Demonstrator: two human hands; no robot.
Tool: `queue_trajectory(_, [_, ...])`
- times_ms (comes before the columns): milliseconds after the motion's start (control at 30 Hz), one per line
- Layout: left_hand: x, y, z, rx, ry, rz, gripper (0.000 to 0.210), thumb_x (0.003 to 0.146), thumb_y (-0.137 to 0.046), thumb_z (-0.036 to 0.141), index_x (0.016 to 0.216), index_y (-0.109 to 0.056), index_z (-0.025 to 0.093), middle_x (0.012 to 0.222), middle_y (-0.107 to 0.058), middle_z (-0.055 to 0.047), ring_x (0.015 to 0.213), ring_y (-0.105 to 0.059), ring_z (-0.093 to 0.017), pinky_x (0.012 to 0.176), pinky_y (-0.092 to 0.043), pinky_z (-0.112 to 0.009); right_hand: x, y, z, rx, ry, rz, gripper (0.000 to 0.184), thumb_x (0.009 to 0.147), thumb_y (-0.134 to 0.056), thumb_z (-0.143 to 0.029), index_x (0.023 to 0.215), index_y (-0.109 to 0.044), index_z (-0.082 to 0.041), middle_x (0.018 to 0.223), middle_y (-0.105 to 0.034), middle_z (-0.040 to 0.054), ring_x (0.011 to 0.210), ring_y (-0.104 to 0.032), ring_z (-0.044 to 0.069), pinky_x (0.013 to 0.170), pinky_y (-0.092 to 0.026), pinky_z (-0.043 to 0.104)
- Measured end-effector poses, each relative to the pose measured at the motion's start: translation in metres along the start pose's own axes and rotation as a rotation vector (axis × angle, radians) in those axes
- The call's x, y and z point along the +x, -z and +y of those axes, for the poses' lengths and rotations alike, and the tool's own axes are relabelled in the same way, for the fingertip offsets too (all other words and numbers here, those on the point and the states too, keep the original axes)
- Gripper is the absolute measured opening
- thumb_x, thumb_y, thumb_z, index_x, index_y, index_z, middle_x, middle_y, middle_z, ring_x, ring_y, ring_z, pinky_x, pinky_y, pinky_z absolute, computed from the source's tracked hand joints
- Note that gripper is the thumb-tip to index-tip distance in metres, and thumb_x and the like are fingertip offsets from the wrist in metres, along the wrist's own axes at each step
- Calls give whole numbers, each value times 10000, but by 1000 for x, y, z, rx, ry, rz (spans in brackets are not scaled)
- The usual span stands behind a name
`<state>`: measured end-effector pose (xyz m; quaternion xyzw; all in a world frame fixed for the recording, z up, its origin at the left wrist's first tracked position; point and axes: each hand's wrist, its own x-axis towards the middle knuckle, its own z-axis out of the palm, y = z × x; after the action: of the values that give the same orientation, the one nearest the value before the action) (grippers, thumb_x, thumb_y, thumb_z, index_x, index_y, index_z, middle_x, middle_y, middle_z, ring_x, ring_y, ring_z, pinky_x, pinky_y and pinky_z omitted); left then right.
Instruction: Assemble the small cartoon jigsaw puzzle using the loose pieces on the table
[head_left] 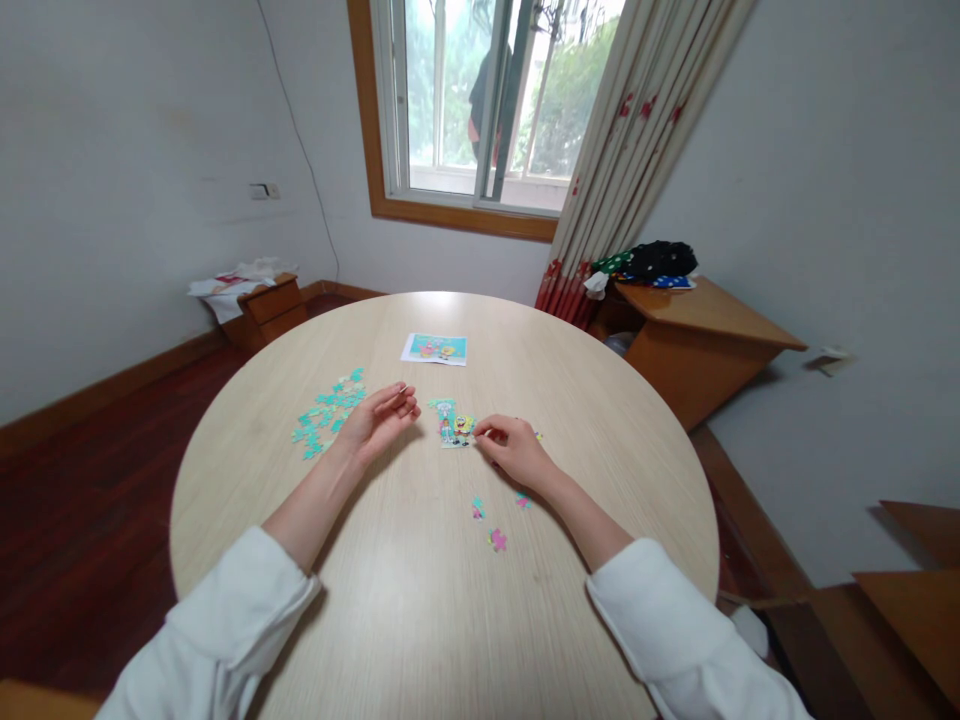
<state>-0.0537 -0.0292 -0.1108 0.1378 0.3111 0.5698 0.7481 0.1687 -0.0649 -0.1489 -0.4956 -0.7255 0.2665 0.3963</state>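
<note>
Near the middle of the round table, a partly joined jigsaw puzzle (444,424) shows cartoon figures, one of them yellow. My right hand (517,450) is at its right edge, fingertips pinched together on a puzzle piece that they mostly hide. My left hand (382,420) is raised to the left of the puzzle, palm turned inward and fingers curled. Between its fingertips is a small thin puzzle piece (403,389), seen nearly edge-on. Loose pieces lie nearer me: a pink one (498,540), a blue and pink one (478,509), and another (523,500) beneath my right wrist.
Left of my left hand spreads a pile of turquoise puzzle pieces (330,410). A printed picture sheet (435,349) lies beyond the puzzle on the wooden table (405,620). Cabinets with cloths stand behind at left (274,305) and right (697,320). A person (484,95) is outside the window.
</note>
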Motion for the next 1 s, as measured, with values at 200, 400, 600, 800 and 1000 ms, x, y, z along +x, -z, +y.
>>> queue_trajectory(200, [2,4,-1,19,-2,-26,138,779,-550,-10,751,-651,79,706,-678,-86,610,-619,-121,639,-526,-255,0,0,-1,0,-1,-5,123,763,-555,-161,763,-678,-162,745,-687,31,593,-544,106,603,-452,245])
queue_trajectory(400, [5,8,-1,54,-38,-51,182,731,-570,-42,827,-653,88,770,-689,-80,629,-615,-111,659,-531,-248,-1,1,-2,5,2,-9,121,767,-557,-164,768,-678,-161,731,-683,28,570,-530,99,591,-447,240])
queue_trajectory(600, [6,8,-3,106,-75,-49,160,709,-638,-26,812,-655,94,722,-669,-61,602,-597,-100,625,-522,-226,-1,0,-1,-7,-8,-9,122,766,-557,-167,761,-678,-166,719,-675,25,589,-541,110,623,-452,255])
queue_trajectory(800, [5,7,-3,143,-68,-108,59,749,-668,47,739,-641,99,601,-587,-9,534,-545,-77,552,-483,-203,0,0,-1,-8,-14,-14,118,764,-561,-165,764,-679,-160,724,-679,28,580,-539,105,608,-447,248])
queue_trajectory(1000, [5,9,-4,174,-64,-166,149,682,-743,46,721,-616,113,565,-539,39,474,-487,-55,528,-458,-195,0,-1,-1,-17,2,-7,117,757,-564,-158,759,-681,-159,734,-688,31,596,-545,106,609,-446,245])
